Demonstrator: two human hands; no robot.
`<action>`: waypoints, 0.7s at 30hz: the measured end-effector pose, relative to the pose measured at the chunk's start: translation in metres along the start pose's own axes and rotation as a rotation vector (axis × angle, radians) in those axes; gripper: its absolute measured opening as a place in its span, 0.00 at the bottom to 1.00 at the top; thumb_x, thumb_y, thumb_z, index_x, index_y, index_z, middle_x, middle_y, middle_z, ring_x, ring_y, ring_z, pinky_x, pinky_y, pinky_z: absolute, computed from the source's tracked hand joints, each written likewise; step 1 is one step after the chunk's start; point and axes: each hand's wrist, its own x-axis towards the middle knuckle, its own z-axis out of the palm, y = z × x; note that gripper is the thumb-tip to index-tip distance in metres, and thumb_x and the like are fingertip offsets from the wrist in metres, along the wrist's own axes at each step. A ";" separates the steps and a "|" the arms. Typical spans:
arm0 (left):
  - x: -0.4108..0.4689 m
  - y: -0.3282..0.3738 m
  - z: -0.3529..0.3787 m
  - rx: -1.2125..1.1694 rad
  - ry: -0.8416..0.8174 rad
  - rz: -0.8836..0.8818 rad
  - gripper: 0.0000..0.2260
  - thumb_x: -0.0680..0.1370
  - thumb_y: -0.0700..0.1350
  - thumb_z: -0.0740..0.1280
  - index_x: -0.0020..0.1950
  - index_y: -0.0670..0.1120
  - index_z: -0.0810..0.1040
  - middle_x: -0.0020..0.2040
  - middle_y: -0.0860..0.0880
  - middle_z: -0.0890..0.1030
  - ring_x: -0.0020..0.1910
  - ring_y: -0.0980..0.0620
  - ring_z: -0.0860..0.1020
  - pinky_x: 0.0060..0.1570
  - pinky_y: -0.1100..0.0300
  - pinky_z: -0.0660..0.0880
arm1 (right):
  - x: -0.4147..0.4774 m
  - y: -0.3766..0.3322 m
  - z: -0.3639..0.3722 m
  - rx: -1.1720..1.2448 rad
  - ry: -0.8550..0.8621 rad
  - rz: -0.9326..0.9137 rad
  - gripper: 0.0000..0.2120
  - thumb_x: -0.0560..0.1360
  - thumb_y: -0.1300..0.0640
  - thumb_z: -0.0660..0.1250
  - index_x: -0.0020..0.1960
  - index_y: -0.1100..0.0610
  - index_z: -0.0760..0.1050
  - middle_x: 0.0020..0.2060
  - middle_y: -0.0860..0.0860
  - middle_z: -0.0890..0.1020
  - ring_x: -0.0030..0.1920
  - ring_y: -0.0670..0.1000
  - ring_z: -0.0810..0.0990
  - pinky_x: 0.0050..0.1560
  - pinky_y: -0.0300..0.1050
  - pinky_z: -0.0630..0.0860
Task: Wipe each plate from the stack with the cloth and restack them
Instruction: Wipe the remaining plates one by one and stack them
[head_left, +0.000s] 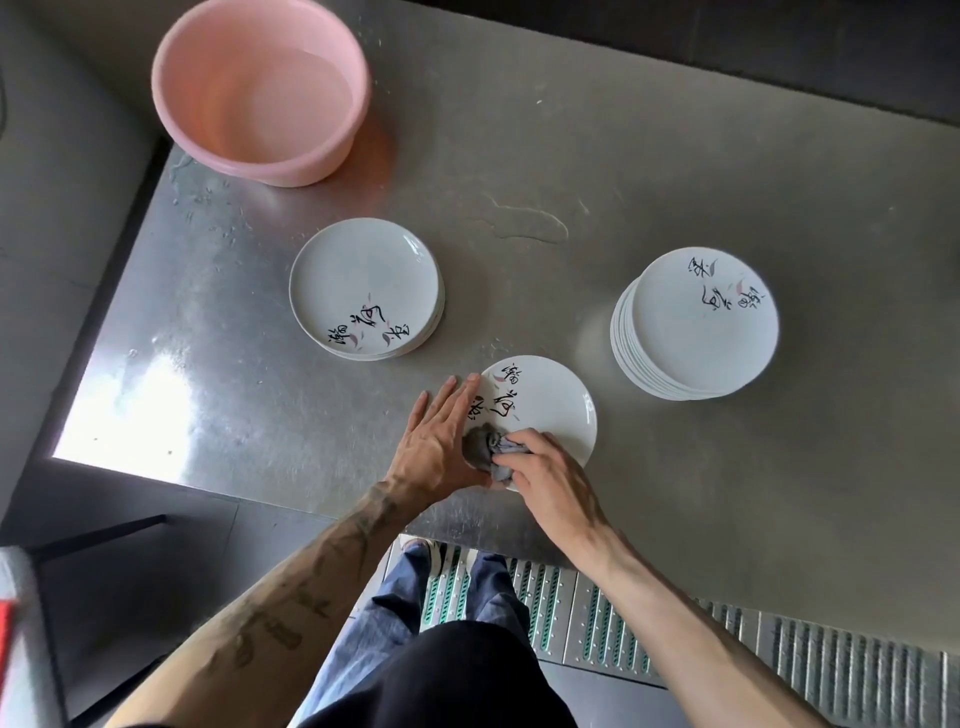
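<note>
With our left hand (439, 434) flat at nine o'clock on the white painted ceramic plate (553, 410), we should sweep the crumpled grey cloth (485, 449), clutched in the grip of our right hand (548, 480), out to the rim.

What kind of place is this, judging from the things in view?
Probably a restaurant or canteen dishwashing area: a stainless-steel worktable, a tall stack of identical white round plates and a lower stack, plus slotted metal drainage grating on the floor.

Left hand (434, 441) flat, right hand (545, 480) fingers (527, 446) curled tight
</note>
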 end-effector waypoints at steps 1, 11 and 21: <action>0.000 0.001 0.001 0.003 0.001 -0.008 0.67 0.60 0.66 0.82 0.85 0.50 0.42 0.84 0.54 0.50 0.83 0.55 0.43 0.80 0.53 0.36 | -0.002 0.001 0.000 -0.009 0.015 0.020 0.16 0.75 0.67 0.72 0.60 0.55 0.84 0.61 0.47 0.79 0.60 0.50 0.77 0.65 0.45 0.77; 0.001 0.000 0.000 -0.007 -0.017 -0.014 0.68 0.57 0.76 0.75 0.84 0.54 0.39 0.80 0.61 0.45 0.81 0.59 0.40 0.79 0.55 0.34 | -0.016 0.015 -0.010 -0.037 -0.050 0.025 0.14 0.78 0.63 0.70 0.61 0.52 0.84 0.62 0.45 0.79 0.58 0.47 0.77 0.64 0.41 0.77; -0.001 0.004 -0.004 0.014 -0.030 0.000 0.67 0.60 0.67 0.81 0.84 0.52 0.40 0.84 0.56 0.47 0.83 0.55 0.40 0.81 0.50 0.38 | 0.005 0.003 0.005 -0.084 0.042 -0.075 0.20 0.69 0.68 0.77 0.59 0.55 0.85 0.62 0.48 0.81 0.61 0.51 0.80 0.62 0.48 0.80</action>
